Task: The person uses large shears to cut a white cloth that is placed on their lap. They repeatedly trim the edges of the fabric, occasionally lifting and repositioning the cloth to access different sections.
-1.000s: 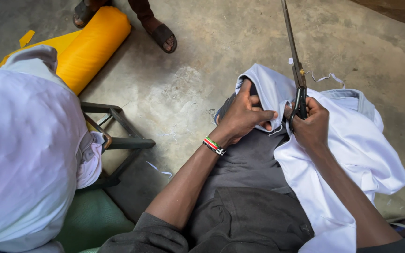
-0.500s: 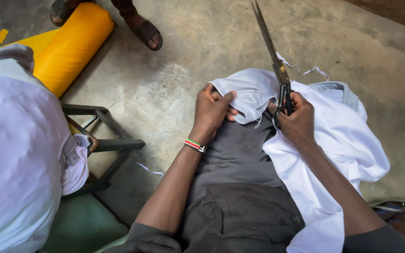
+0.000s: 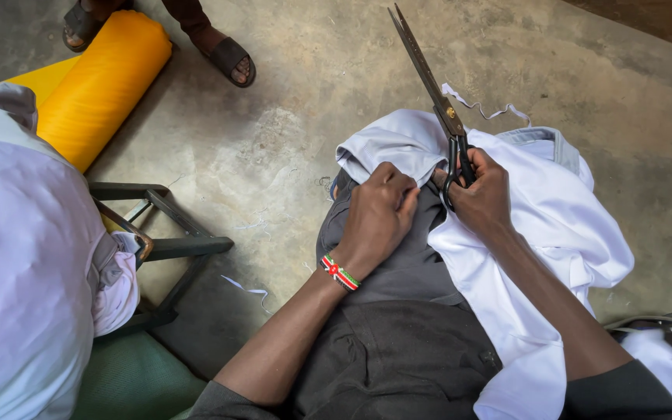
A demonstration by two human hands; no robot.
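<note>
Rough grey concrete floor (image 3: 297, 101) spreads under everything we see. On our lap lies the crumpled white cloth garment (image 3: 542, 210), draped over our dark grey trousers (image 3: 398, 342) and spilling toward the floor on the right side. Our left hand (image 3: 379, 218) presses down on a folded edge of that cloth, fingers curled together and pinching the fabric; a red, white and green beaded wristband (image 3: 341, 273) sits on the wrist. Just beside it, our right hand (image 3: 480, 198) grips the long black metal scissors (image 3: 433, 97) — fingers through the handles, clamped tight — with the blades together and pointing up and away over the floor. A thin white fabric strip (image 3: 480, 105) lies just beyond the garment's far edge. Farther out, at the far left of the floor, rests a roll of yellow fabric (image 3: 99, 85), with another person's sandalled foot (image 3: 231, 58) beside it. A dark metal stool frame (image 3: 161, 241) stands to our left — near it, a bulky pile of white cloth (image 3: 25, 288).
</note>
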